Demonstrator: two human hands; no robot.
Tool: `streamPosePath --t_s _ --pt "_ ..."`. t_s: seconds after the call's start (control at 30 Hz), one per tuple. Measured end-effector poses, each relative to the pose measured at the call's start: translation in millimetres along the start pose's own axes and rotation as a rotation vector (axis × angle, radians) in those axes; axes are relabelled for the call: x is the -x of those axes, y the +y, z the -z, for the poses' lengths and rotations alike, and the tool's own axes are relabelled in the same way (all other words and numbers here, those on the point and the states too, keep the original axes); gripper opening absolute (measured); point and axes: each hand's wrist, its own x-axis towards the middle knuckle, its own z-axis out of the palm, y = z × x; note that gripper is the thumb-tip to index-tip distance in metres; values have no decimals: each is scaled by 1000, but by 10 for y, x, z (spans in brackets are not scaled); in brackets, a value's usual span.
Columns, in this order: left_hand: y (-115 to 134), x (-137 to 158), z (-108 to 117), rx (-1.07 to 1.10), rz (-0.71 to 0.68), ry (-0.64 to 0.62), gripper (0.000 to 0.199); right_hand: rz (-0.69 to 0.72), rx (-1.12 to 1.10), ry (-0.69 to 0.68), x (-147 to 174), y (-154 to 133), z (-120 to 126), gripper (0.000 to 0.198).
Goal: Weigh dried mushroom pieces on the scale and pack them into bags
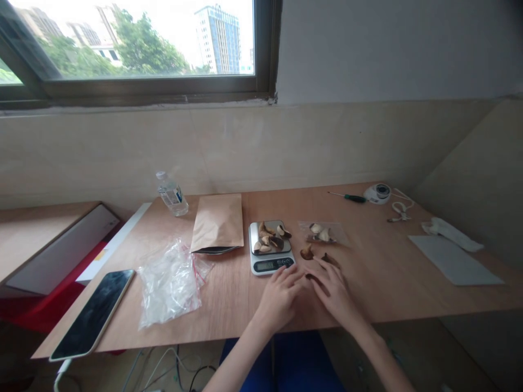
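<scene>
A small kitchen scale with a silver plate carries several dried mushroom pieces; its display is too small to read. My left hand rests at the scale's front edge, fingers stretched out near the buttons, with nothing visible in it. To its right, my right hand lies low over the table with its fingers apart. Just beyond its fingertips is a brown mushroom piece, and another dark piece lies behind its fingers. A small dark bit shows by the right fingertips, partly hidden.
Behind the right hand lies a clear bag with mushroom pieces. Left of the scale are a brown paper pouch, clear plastic bags, a water bottle and a phone. A screwdriver, camera and white sheet are right.
</scene>
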Motion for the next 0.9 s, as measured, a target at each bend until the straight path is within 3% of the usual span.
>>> streamPosePath --t_s 0.13,0.27,0.37,0.5,0.67,0.8,0.9 --pt "-145 421 393 71 353 318 33 3 45 40 71 150 -129 32" --pt "-420 784 729 -132 760 671 26 -44 98 120 79 218 -154 31" --pt "-629 940 824 -340 937 619 34 -114 148 164 125 122 -108 30" --pt "-822 1095 838 -423 1001 486 45 -179 150 207 273 -112 -62 30" --pt "-932 1243 940 -251 1009 526 44 -195 43 178 416 -382 -67 26" --pt "-825 1212 1094 -173 1090 669 42 -200 -67 125 380 -661 -81 25" --pt "-539 1077 1189 -248 1081 868 39 -200 -208 62 252 -954 -77 25"
